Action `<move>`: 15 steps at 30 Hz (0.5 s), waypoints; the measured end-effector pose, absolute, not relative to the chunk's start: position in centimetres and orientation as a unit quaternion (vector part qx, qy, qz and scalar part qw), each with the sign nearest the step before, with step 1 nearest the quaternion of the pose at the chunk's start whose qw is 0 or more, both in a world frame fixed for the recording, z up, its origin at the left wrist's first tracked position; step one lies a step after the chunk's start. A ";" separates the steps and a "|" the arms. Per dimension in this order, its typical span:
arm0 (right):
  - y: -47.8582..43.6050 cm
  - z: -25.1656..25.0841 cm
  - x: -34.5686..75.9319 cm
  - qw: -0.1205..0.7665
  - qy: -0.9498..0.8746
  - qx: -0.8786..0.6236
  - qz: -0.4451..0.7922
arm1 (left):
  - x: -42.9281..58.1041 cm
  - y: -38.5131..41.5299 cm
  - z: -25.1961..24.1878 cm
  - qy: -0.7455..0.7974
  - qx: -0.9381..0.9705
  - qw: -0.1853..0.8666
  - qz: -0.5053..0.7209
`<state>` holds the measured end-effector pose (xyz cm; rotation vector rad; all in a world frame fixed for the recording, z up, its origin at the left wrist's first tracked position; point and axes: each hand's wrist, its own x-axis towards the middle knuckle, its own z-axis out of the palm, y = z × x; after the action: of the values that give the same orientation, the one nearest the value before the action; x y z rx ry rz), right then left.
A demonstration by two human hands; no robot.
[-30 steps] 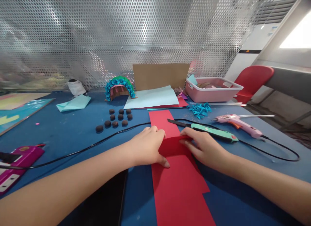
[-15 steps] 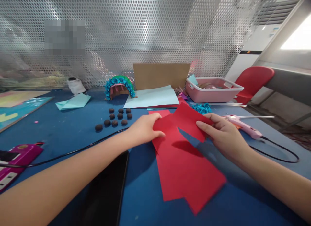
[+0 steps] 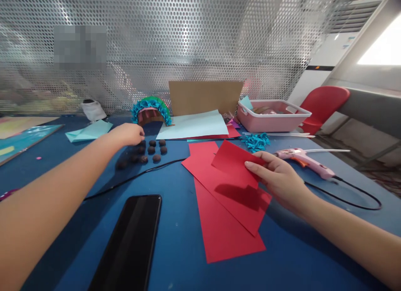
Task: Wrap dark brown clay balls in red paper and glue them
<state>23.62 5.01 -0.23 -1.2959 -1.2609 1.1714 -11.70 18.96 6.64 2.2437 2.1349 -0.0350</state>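
Presently, I observe through the head camera that the right hand (image 3: pixel 278 170) grips a small red paper piece (image 3: pixel 234 157) at its near right corner, thumb above and fingers beneath. The piece is tilted and raised, and a shadow lies on the slanted red sheet (image 3: pixel 203 170) below it. That sheet, to the left of the right hand, lies askew across a straighter red sheet (image 3: pixel 219 232) on the blue table (image 3: pixel 178 249). I find the left hand (image 3: pixel 128 134) reaching farther out, fingers curled down at the back left of a cluster of dark balls (image 3: pixel 156 158); I cannot tell whether it holds or touches one. Just beyond its fingers stands an arch with blue frills (image 3: pixel 152 104), and to its left I note a folded light-blue paper (image 3: pixel 89 131). A black phone (image 3: pixel 128 241) lies between the left forearm and the red sheets. I record a pink glue gun (image 3: pixel 313 162) to the right of the right hand's fingers, crumpled blue scraps (image 3: pixel 257 141) just beyond that hand, and a pink basket (image 3: pixel 272 123) farther back behind the scraps.
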 end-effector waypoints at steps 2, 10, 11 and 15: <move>5.0 -0.4 23.7 0.462 -0.532 -0.534 0.468 | -12.9 19.2 6.0 0.687 0.725 0.042 -0.022; 4.4 -0.5 23.3 0.372 -0.669 -0.546 0.340 | -12.3 17.4 6.9 0.674 0.712 0.080 0.180; 4.2 -0.4 23.2 0.355 -0.687 -0.544 0.326 | -11.6 16.8 7.3 0.664 0.708 0.098 0.220; 2.4 0.2 22.5 0.294 -0.747 -0.530 0.275 | -7.3 12.8 7.8 0.583 0.695 0.241 0.345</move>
<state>22.49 2.36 0.15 -1.4102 -1.9887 0.7325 -7.27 12.84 7.81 1.9013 1.5953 0.9432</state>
